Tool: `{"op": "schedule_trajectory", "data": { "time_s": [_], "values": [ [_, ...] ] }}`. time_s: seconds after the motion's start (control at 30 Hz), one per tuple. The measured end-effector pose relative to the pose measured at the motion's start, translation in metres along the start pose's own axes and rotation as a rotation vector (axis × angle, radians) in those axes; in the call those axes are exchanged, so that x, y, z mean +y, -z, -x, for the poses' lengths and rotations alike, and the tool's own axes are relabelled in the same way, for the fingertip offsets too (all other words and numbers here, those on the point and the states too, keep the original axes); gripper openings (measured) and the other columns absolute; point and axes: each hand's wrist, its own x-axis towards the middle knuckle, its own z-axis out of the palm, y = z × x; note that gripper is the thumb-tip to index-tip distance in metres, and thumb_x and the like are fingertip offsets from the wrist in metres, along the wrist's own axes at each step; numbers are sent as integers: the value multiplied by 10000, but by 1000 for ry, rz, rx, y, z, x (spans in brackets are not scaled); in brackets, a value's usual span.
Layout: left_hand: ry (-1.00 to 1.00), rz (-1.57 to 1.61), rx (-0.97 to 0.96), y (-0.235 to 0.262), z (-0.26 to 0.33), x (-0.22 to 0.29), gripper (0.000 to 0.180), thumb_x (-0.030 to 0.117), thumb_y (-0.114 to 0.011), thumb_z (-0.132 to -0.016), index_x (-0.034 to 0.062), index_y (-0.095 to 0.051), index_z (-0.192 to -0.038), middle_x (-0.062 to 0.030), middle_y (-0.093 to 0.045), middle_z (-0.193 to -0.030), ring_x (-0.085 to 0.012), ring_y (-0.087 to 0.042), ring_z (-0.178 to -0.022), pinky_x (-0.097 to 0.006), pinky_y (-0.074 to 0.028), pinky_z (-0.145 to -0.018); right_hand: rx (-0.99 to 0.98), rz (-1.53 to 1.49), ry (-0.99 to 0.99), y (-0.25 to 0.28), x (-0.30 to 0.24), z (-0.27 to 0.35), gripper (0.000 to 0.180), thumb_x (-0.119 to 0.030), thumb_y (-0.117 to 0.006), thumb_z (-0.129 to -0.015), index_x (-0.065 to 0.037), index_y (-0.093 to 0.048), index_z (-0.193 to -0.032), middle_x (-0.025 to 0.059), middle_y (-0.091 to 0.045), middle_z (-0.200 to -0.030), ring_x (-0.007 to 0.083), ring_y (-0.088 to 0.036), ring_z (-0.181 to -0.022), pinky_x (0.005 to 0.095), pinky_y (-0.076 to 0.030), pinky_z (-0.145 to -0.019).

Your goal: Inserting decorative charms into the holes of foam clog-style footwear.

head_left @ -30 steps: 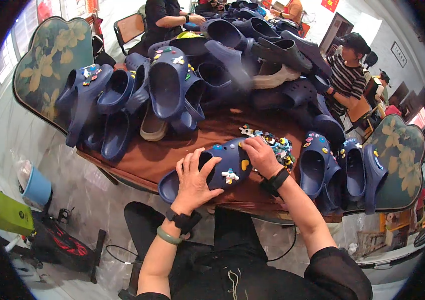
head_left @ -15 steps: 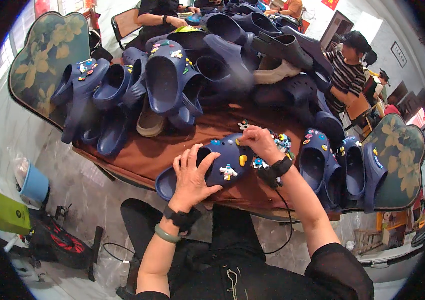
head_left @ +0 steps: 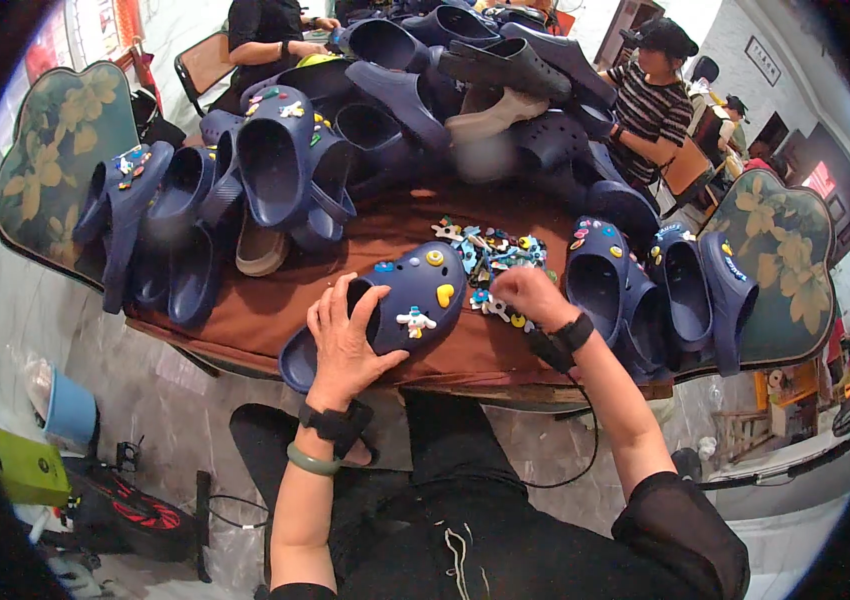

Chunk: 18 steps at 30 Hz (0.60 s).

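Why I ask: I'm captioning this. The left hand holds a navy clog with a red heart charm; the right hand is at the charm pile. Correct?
Not quite: in the head view the heart charm is yellow, not red. The left hand does hold the navy clog, and the right hand is at the charm pile.

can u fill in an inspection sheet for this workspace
Surface: brown-covered table, creased in places
Work things: navy clog with yellow heart and white figure charm; loose charms piled beside it
Clutter: heaped clogs, mostly navy, crowding the far side
Hands: left hand holds the clog, fingers spread; right hand is at the loose charms, grip unclear
Cables: black cable loops below the table edge
Surroundings: blue bin on the left; person in striped top at far right
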Motion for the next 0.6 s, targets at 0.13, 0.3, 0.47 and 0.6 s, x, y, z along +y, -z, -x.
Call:
{"op": "schedule_trajectory", "data": {
  "time_s": [0.13, 0.3, 0.47, 0.6],
  "values": [
    [-5, -18, 9, 1, 3, -1, 969, 269, -907, -458, 269, -497, -1336, -145, -364, -1446, -361, -349, -1321, -502, -247, -1086, 111, 238, 129, -18, -16, 23, 169, -190, -700, -820, -53, -710, -919, 152, -670, -887, 340, -644, -852, 407, -508, -751],
    [7, 30, 18, -2, 3, -3, 965, 256, -910, -454, 268, -499, -1327, -141, -366, -1440, -354, -346, -1329, -498, -248, -1086, 373, 108, 134, -17, -2, 25, 126, -129, -686, -834, -40, -702, -921, 151, -657, -882, 340, -642, -846, 414, -509, -749],
    [3, -21, 23, -1, 1, 0, 974, 250, -914, -449, 271, -494, -1328, -138, -368, -1441, -349, -342, -1338, -496, -246, -1088, 503, 87, 6, -6, 27, 26, 88, -87, -677, -826, -43, -706, -897, 140, -670, -892, 336, -651, -853, 405, -512, -732],
    [5, -24, 25, 0, 3, -2, 970, 252, -913, -450, 273, -498, -1326, -138, -370, -1441, -349, -342, -1337, -497, -245, -1088, 476, 137, 44, -14, 21, 19, 96, -119, -688, -821, -56, -705, -892, 133, -661, -879, 335, -646, -842, 422, -509, -731]
  ]
}}
